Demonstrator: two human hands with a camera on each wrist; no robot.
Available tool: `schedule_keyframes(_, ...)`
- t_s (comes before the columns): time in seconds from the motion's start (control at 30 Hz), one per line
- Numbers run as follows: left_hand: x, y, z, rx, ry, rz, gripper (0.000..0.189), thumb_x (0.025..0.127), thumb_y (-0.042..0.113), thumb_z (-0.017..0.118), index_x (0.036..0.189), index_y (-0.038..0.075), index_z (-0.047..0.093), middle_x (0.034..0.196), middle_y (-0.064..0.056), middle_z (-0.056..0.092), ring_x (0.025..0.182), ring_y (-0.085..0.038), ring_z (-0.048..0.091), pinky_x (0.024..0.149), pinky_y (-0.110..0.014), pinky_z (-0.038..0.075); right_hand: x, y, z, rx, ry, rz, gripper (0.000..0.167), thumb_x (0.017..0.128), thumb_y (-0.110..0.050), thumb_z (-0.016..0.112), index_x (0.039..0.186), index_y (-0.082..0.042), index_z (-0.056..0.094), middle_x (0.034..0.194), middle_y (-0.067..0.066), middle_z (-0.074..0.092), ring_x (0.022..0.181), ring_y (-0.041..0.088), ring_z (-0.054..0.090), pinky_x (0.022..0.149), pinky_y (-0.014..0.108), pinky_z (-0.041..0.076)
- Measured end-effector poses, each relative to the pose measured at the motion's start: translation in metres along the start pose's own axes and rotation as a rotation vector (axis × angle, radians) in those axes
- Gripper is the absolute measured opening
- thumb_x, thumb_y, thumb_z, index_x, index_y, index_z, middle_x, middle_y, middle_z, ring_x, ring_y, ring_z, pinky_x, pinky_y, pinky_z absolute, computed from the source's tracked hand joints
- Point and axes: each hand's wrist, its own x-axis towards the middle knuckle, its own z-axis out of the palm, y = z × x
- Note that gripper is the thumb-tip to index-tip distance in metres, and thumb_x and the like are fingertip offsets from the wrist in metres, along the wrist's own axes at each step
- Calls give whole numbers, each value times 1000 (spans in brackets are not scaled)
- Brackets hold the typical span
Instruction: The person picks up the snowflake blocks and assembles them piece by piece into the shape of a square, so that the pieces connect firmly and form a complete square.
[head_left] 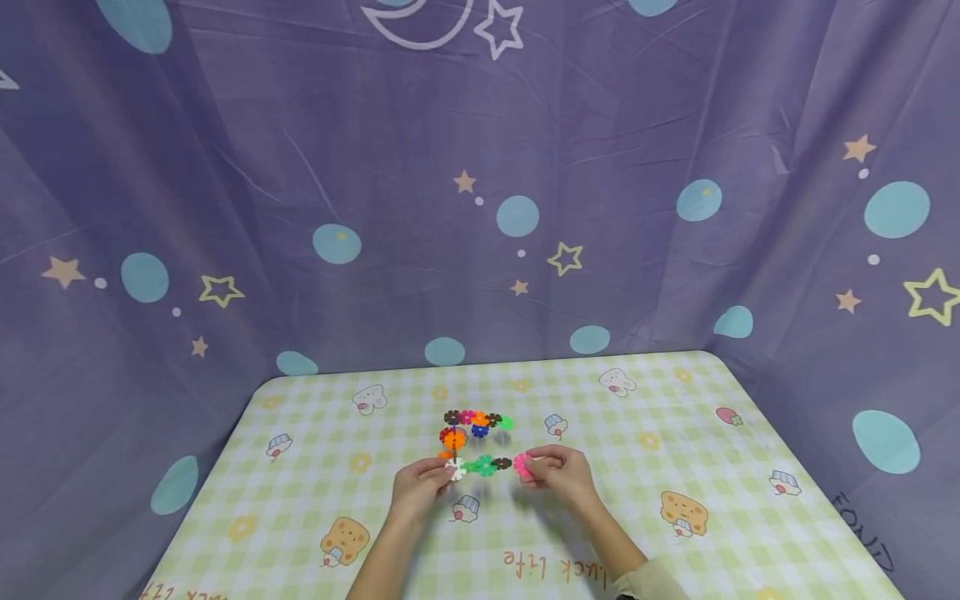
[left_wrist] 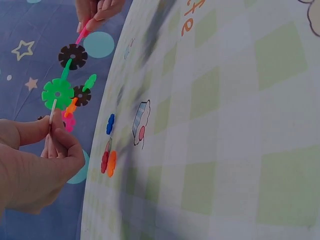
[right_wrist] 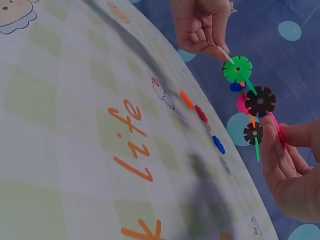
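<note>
My left hand (head_left: 422, 492) pinches a white snowflake disc (head_left: 456, 469) at the left end of a row of slotted plastic discs. From it the row runs right through a green disc (head_left: 486, 465) and a dark brown disc (left_wrist: 72, 56). Between thumb and fingers, my right hand (head_left: 558, 477) holds a pink disc (right_wrist: 276, 127) edge-on against the brown one; whether their slots are joined I cannot tell. Farther back is another row, with a brown disc (head_left: 452, 417), an orange disc (head_left: 480, 419) and a light green disc (head_left: 506, 423). How the two rows connect is unclear.
Between the rows, at the left, are a larger orange disc (head_left: 454, 439) and a red disc (right_wrist: 201, 113). A blue disc (head_left: 480, 431) sits below the back row. The checked tablecloth (head_left: 600, 417) reaches a purple patterned curtain (head_left: 420, 292) behind and at both sides.
</note>
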Motion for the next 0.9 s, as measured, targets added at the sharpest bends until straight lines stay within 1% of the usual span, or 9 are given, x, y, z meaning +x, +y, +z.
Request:
schedule_keyframes(0.1, -1, 0, 0, 10, -8, -3, 31, 87, 6, 67, 113, -11, 61, 88, -7, 73, 70, -7, 61, 69, -26, 56, -2, -2, 1, 15, -8, 4, 28, 84, -1, 68, 107, 13, 63, 73, 8, 73, 62, 17, 71, 66, 34, 61)
schedule_keyframes(0.23, -1, 1, 0, 17, -8, 5, 31, 87, 6, 67, 111, -11, 62, 87, -8, 73, 69, -8, 61, 67, -25, 56, -5, -3, 2, -7, -6, -3, 27, 83, -2, 70, 106, 12, 64, 75, 10, 73, 61, 17, 71, 65, 34, 61)
schedule_keyframes(0.37, -2, 2, 2, 43, 16, 29, 28, 86, 6, 68, 107, -11, 63, 85, -9, 73, 68, -9, 62, 64, -24, 55, -8, -3, 3, -31, 4, -16, 25, 83, -1, 70, 103, 12, 65, 76, 10, 73, 58, 16, 69, 63, 34, 60)
schedule_keyframes(0.5, -2, 1, 8, 83, 52, 67, 24, 85, 5, 69, 103, -10, 65, 83, -11, 73, 65, -8, 62, 61, -22, 54, -11, -4, 4, -12, 25, -6, 24, 82, 2, 69, 102, 13, 65, 74, 10, 72, 56, 15, 68, 61, 33, 60)
schedule_keyframes(0.6, -3, -1, 12, 115, 73, 85, 21, 83, 4, 69, 100, -9, 66, 79, -10, 72, 64, -7, 60, 61, -22, 54, -11, -4, 4, 6, 46, -4, 23, 82, 3, 69, 100, 15, 64, 72, 9, 72, 54, 14, 67, 58, 31, 60)
schedule_keyframes(0.77, -6, -2, 17, 132, 94, 86, 19, 81, 1, 70, 97, -10, 66, 75, -8, 70, 62, -9, 58, 62, -26, 56, -10, -4, 2, 5, 55, -4, 20, 82, 4, 69, 98, 14, 64, 70, 8, 71, 52, 13, 67, 57, 30, 59)
schedule_keyframes(0.9, -7, 0, 19, 138, 107, 83, 19, 81, 1, 70, 96, -9, 66, 75, -9, 69, 62, -9, 57, 57, -22, 52, -12, -5, 0, -7, 36, -16, 19, 83, 4, 68, 98, 14, 64, 71, 7, 71, 54, 14, 67, 60, 33, 60)
